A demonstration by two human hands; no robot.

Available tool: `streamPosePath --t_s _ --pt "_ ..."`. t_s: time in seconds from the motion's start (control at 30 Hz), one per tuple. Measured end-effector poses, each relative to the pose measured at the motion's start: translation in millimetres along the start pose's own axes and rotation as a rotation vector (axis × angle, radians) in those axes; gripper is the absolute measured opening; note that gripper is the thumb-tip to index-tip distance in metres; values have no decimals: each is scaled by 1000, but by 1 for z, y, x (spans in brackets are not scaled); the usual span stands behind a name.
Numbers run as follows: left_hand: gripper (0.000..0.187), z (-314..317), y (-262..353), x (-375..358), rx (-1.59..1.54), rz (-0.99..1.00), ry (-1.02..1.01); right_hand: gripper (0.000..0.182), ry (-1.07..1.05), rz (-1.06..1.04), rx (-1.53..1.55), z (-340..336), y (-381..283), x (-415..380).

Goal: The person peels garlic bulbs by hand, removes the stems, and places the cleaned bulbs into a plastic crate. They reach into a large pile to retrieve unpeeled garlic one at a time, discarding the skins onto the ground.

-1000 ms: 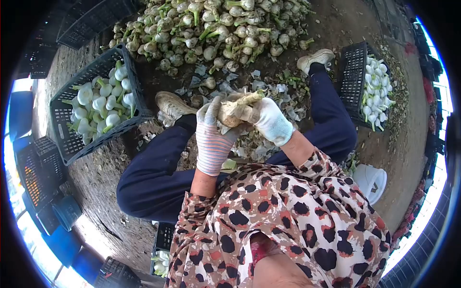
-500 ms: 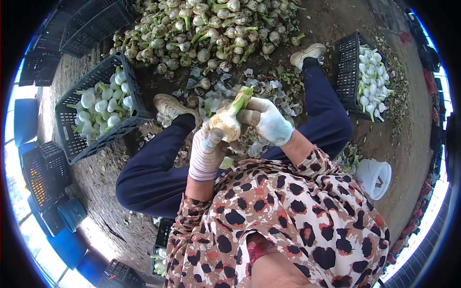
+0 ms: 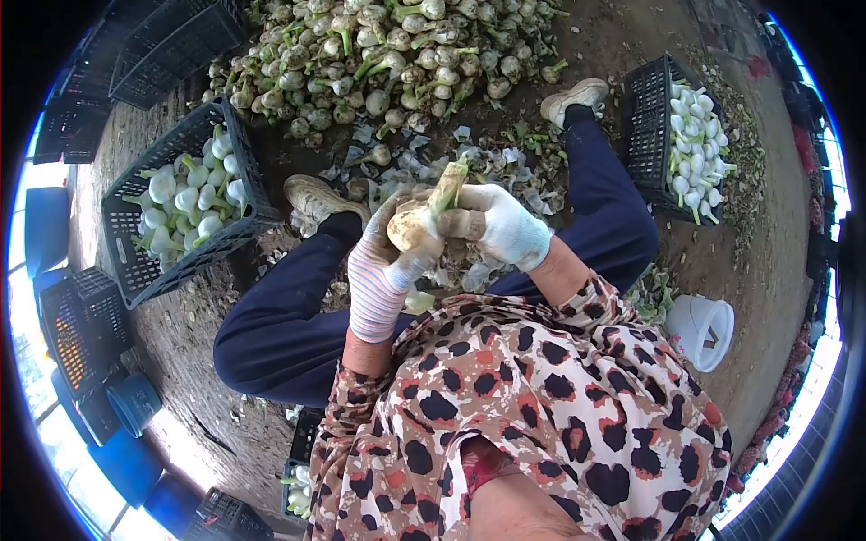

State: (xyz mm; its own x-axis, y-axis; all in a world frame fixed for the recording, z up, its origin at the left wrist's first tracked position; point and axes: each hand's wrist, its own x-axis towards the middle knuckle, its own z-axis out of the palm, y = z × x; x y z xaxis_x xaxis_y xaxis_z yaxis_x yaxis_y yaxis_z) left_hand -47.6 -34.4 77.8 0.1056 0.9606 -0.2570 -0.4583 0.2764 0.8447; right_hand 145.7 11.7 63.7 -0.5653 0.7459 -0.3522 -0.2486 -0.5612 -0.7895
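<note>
A garlic bulb [image 3: 410,229] with a thick cut green stem is held between my two gloved hands in front of my lap. My left hand [image 3: 381,275], in a striped glove, is wrapped round the bulb with the thumb across its near side. The fingers of my right hand [image 3: 510,227], in a white glove with soiled fingertips, are closed at the base of the stem. The stem points up and away from me. Part of the bulb is hidden by my fingers. Papery skins [image 3: 419,167] lie scattered on the ground below and beyond my hands.
A big heap of unpeeled bulbs [image 3: 397,63] lies ahead. Black crates of white bulbs stand to the left [image 3: 126,225] and right [image 3: 640,135]. A white bucket [image 3: 699,329] is by my right hip. More stacked crates [image 3: 171,54] stand at far left.
My left hand has shifted up and further round the bulb, covering more of it. The right fingers have moved slightly down along the stem's base.
</note>
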Motion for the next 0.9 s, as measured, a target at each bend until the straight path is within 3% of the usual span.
streamPosePath --t_s 0.07,0.13,0.2,0.23,0.3,0.33,0.37,0.4,0.43,0.47,0.5,0.53,0.57,0.63,0.7,0.8,0.83,0.9 --pt "75 -2 -6 1 31 23 3 38 8 61 33 -1 7 0" --pt "75 -7 -16 4 61 50 7 34 31 -159 48 7 11 -1" --pt "84 -10 -20 5 -571 -317 -259 32 67 -154 24 12 10 -4" --pt "84 -8 -16 6 -569 -317 -258 30 106 -153 0 14 8 -4" --pt "73 -1 -6 10 -380 -417 73 29 142 -117 28 14 12 -4" --pt "60 -4 -16 13 -140 -245 289 30 171 -156 69 15 13 -3" --pt "60 -2 -16 13 -141 -243 289 31 198 -194 109 14 15 -2" --pt "53 -1 -14 13 -20 -207 237 31 205 -378 -175 14 13 1" --pt "48 2 -12 10 102 -176 186 31 208 -375 -170 16 12 -1" --pt "58 9 -12 3 461 41 166 30 198 -358 -204 18 8 -5" --pt "58 7 -10 1 462 38 172 28 182 -346 -239 20 4 -7" --pt "69 5 -7 2 270 -41 120 23 197 -389 -459 13 6 -6" --pt "81 2 -6 3 76 -123 62 23 202 -390 -459 11 4 -4" --pt "88 -6 -6 2 14 -66 -47 18 281 -168 -159 12 -1 -3" --pt "93 -8 -3 3 -27 -112 -121 20 307 -175 -138 7 11 11" --pt "107 -10 -14 1 37 -64 -227 40 340 -83 -1196 -20 18 35" --pt "113 -11 -17 1 110 -14 -268 40 341 -82 -1195 -28 32 37" --pt "112 -12 -14 4 253 49 -235 48 577 -376 -1701 -50 72 45"
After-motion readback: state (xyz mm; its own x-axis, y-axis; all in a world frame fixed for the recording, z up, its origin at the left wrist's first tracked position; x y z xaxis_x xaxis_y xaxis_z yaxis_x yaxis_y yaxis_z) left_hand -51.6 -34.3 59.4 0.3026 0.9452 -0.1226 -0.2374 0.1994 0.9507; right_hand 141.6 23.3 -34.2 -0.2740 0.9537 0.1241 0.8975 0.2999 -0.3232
